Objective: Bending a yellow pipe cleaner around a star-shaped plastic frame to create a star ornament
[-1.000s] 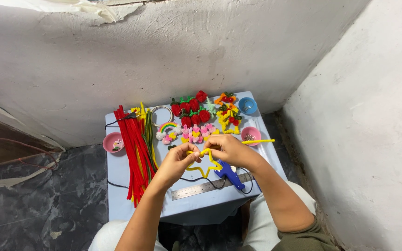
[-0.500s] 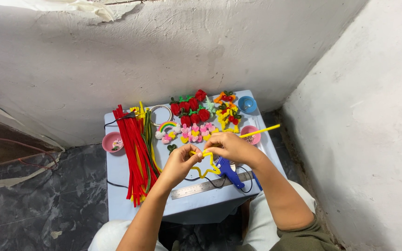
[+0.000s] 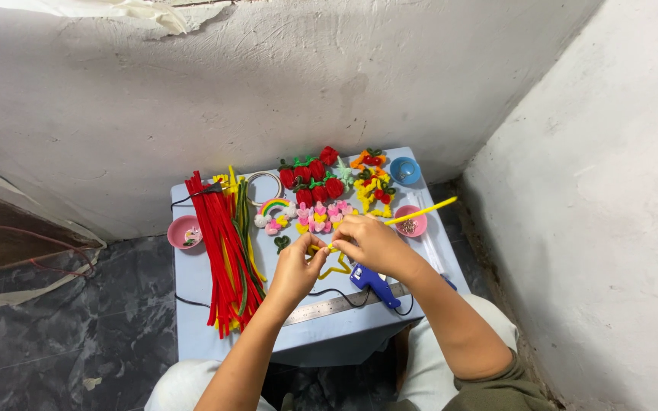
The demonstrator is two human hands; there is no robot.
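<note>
Both my hands meet over the middle of a small pale blue table [image 3: 192, 297]. My left hand [image 3: 298, 266] pinches one end of a yellow pipe cleaner [image 3: 420, 211]. My right hand [image 3: 371, 243] grips the same pipe cleaner, whose free end sticks out up and to the right. A bent yellow pipe-cleaner shape [image 3: 336, 268] lies just under my hands. Pink pipe-cleaner flowers [image 3: 315, 219] sit right behind my fingers.
A bundle of red, yellow and green pipe cleaners [image 3: 222, 251] lies at the left. Red strawberry shapes [image 3: 310, 176], a small rainbow [image 3: 273, 205], a blue glue gun [image 3: 375, 283], a metal ruler [image 3: 336, 306], two pink bowls [image 3: 184, 232] and a blue bowl [image 3: 405, 170] crowd the table. White walls close in behind and right.
The free end of the yellow pipe cleaner has swung from level to pointing up and right. My hands stayed over the same spot.
</note>
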